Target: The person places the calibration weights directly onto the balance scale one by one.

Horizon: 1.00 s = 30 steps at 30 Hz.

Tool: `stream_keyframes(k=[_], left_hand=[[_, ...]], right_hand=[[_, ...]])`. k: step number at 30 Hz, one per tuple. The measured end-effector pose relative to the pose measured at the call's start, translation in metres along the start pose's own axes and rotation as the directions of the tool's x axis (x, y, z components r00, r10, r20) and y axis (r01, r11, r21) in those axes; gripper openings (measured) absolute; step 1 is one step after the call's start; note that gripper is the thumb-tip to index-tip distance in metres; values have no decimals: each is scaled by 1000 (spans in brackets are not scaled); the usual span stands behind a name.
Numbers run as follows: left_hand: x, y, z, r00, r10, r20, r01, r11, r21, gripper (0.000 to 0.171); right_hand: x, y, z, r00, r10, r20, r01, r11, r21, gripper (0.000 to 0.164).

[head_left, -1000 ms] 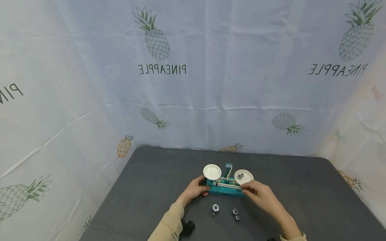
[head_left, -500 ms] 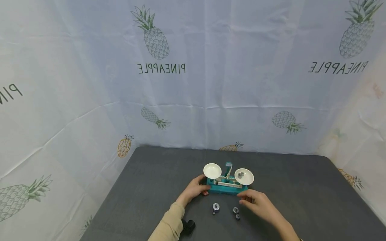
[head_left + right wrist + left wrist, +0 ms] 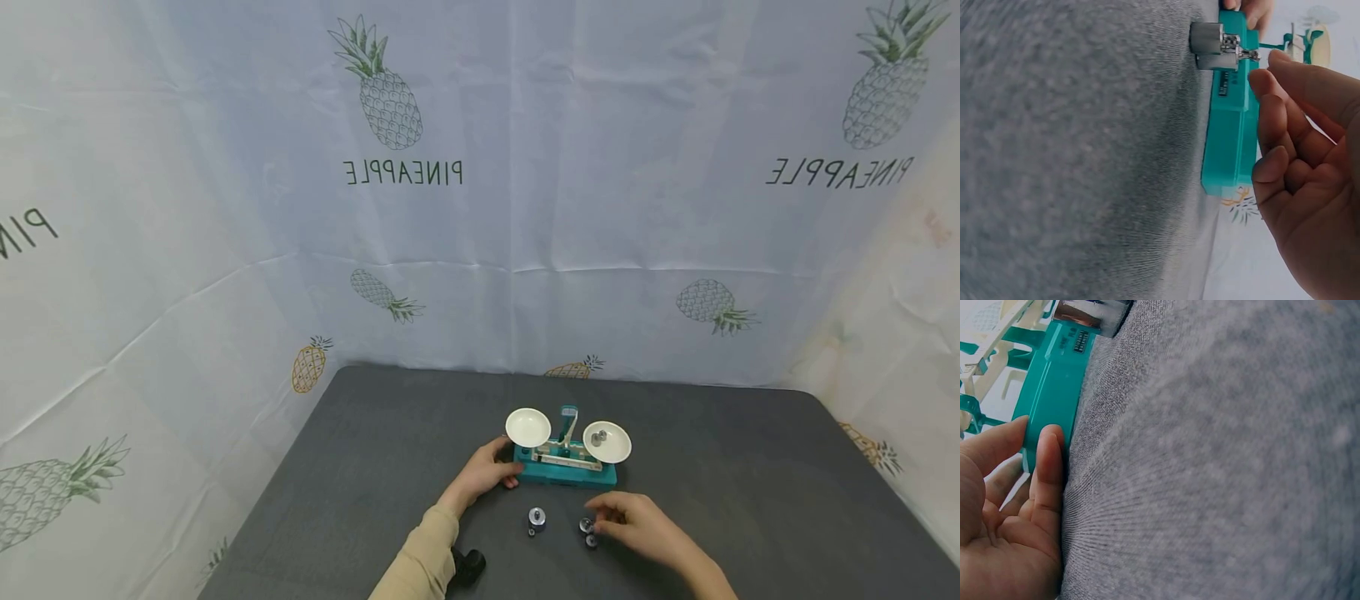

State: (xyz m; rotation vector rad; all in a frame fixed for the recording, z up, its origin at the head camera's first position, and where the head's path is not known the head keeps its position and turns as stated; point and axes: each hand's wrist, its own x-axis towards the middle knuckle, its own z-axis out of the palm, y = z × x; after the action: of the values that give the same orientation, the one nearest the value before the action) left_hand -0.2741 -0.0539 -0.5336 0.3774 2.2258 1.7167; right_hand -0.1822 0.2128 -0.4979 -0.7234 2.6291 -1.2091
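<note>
A teal balance scale [image 3: 567, 476] with two white pans stands on the dark table. My left hand [image 3: 483, 472] grips the left end of its base; in the left wrist view thumb and fingers lie on either side of the teal base [image 3: 1054, 387]. Small metal weights [image 3: 598, 437] sit in the right pan, while the left pan [image 3: 528, 427] holds nothing. My right hand [image 3: 637, 523] is beside a pair of knobbed metal weights [image 3: 587, 526] in front of the scale. In the right wrist view its fingertips are close to a weight's knob [image 3: 1250, 55], with nothing between them.
Left of that pair stand a larger metal weight [image 3: 536, 517] and a tiny one [image 3: 532, 532]. A black object [image 3: 470, 567] lies by the left sleeve. Behind the table [image 3: 420, 417] hangs a pineapple-print curtain [image 3: 480, 217].
My right hand has left the right end of the scale's base and come down toward the front, to the pair of weights. The left hand has stayed on the base.
</note>
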Motion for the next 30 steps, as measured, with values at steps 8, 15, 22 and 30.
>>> stream_keyframes(k=[8, 15, 22, 30], left_hand=[[-5, 9, 1, 1000, 13, -12, -13, 1000, 20, 54], [2, -2, 0, 1000, 8, 3, -8, 1000, 7, 56], [2, -4, 1, 1000, 7, -8, -7, 1000, 25, 54], [-8, 15, 2, 1000, 10, -16, -10, 999, 38, 54]], right_hand=[[1, 4, 4, 999, -24, 27, 24, 1000, -3, 21], [3, 9, 6, 998, -34, 46, 34, 999, -2, 22], [6, 12, 7, 997, -28, 69, 28, 1000, 1, 25], [7, 12, 7, 996, -13, 87, 13, 1000, 2, 25]])
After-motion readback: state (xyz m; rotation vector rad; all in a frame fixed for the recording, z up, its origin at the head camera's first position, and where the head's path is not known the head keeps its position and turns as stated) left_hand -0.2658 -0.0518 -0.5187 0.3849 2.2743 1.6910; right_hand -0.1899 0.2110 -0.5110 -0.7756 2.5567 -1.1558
